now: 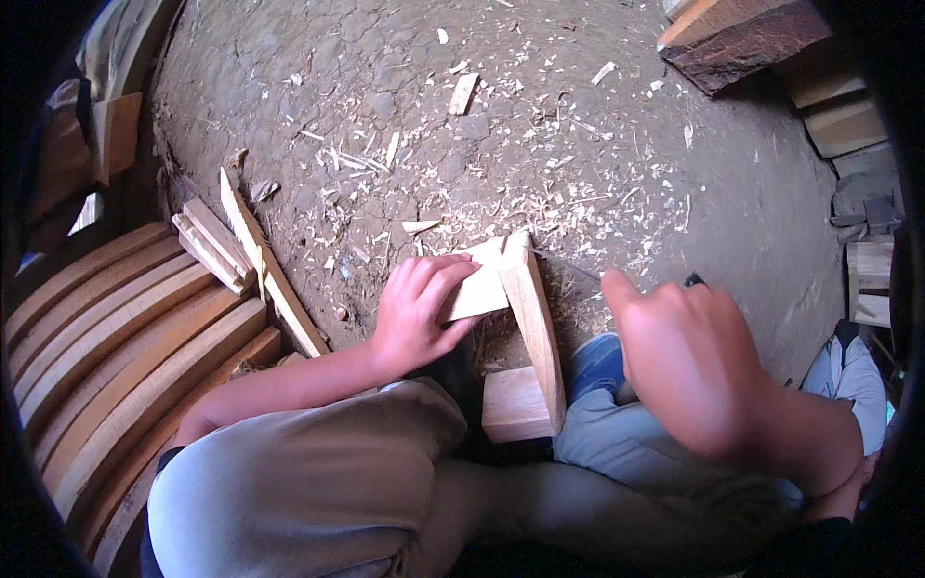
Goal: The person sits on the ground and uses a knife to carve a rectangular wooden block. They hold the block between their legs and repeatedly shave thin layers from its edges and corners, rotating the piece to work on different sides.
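Note:
Between my knees a pale wooden piece (477,294) has a small notch at its far edge. My left hand (421,301) grips its left side, fingers over the top and thumb along the near edge. A tapered wooden strip (535,323) adjoins it and runs back toward me, beside a squarish wooden block (518,407). Whether these are joined I cannot tell. My right hand (679,347) is closed round a tool with a thin grey blade (573,268); the fist hides most of its handle. The blade's tip reaches the far end of the strip, by the notch.
Wood shavings (540,159) and chips litter the cracked earth floor (318,58). Stacked curved planks (125,318) stand at the left, with loose sticks (270,265) beside them. A large wood block (742,43) is at the far right. A blue shoe (594,366) is close to the strip.

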Available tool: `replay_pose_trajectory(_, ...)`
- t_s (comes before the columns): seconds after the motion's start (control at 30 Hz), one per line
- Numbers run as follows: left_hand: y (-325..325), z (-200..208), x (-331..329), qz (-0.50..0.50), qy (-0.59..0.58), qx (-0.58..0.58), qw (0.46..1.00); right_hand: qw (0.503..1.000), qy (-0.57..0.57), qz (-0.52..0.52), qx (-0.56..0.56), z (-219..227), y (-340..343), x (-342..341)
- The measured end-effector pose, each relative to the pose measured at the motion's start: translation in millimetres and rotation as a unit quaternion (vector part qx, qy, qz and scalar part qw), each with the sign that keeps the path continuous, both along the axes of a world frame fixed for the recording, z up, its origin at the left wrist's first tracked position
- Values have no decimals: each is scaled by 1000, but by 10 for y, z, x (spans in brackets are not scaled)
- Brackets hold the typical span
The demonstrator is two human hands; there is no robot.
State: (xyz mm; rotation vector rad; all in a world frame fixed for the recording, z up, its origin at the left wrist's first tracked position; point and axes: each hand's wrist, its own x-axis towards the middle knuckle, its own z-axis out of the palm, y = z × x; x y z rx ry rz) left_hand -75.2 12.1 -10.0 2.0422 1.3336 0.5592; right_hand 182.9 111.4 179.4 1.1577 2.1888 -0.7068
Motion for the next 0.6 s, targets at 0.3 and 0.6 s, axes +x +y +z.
replay_pose_trajectory(0.3,0,-16,5,10,-28,9,1000,998,-3,9,58,106,-51,-52)
replay_pose_trajectory(0.6,-38,-39,-12,22,-41,10,999,996,66,-50,43,-58,100,61)
